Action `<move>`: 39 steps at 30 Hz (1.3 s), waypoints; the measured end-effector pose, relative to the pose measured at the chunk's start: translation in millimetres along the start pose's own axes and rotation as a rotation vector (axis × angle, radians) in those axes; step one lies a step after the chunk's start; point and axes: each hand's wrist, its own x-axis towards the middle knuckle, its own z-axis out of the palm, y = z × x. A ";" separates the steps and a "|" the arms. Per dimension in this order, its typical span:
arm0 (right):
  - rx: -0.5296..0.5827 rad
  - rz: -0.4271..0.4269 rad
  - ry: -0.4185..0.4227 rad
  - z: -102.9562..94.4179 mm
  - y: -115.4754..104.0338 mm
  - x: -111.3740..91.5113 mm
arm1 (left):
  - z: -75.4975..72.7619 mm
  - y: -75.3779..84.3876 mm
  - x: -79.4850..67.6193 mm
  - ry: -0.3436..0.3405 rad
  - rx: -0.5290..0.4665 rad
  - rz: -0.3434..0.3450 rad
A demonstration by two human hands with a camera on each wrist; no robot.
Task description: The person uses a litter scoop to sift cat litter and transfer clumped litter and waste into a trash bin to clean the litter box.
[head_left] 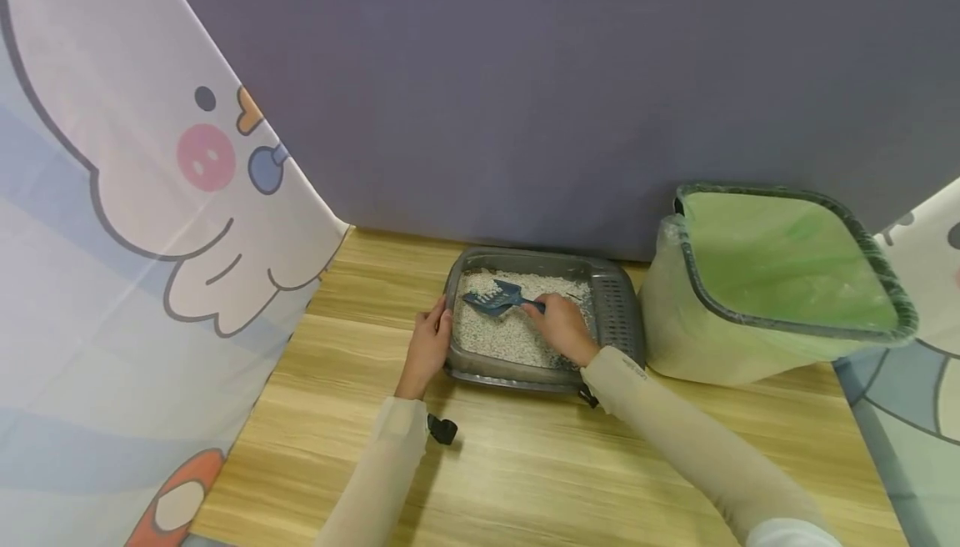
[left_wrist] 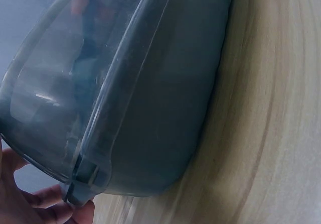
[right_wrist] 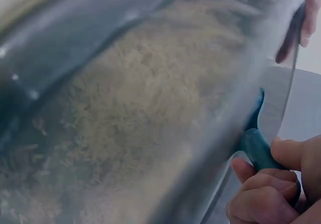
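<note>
A grey litter box [head_left: 510,380] with translucent walls stands on the wooden surface, pale pellet litter [head_left: 510,338] spread inside it. My right hand [head_left: 564,328] grips the handle of a blue slotted litter scoop [head_left: 495,300], whose blade carries some litter over the left part of the box. In the right wrist view, fingers and thumb wrap the scoop's handle [right_wrist: 258,148], partly behind the blurred box wall. At the box's left end, my left hand [head_left: 430,343] holds the rim. The left wrist view shows its fingers [left_wrist: 55,211] curled at the rim's corner.
Right of the box stands a bin [head_left: 705,347] lined with a translucent green bag, its mouth open upward. A grey partition [head_left: 480,97] rises behind the box. Cartoon-printed cloth [head_left: 135,197] hangs at the left, and more at the right.
</note>
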 end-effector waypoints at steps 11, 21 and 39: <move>-0.088 -0.020 -0.041 -33.2 17.7 22.6 | 1.3 -1.1 1.5 0.003 0.008 0.000; -0.074 -0.022 -0.231 -38.5 26.5 63.9 | 3.0 2.1 1.3 0.018 -0.001 0.007; -0.004 -0.097 -0.355 -19.3 24.8 71.3 | 2.1 2.3 0.6 0.020 0.003 0.020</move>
